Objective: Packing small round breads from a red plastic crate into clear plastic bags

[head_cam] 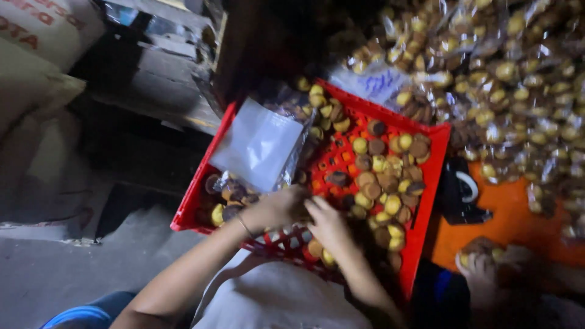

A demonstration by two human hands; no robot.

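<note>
The crate (426,201) is red plastic, a moulded lattice floor with a dull sheen — the clear bag (259,143) lying across it is thin film, glossy and crinkled, catching white glare. The small round cakes (381,183) look matt and soft-crumbed, yellow tops and brown ones. Stacked packets (506,79) behind are shiny cellophane, all sparkle. The sack (36,27) at the far corner reads as coarse woven stuff. Concrete floor (55,274) — grey, rough, dusty. A thin metal bangle (245,226) glints on the left wrist.
</note>
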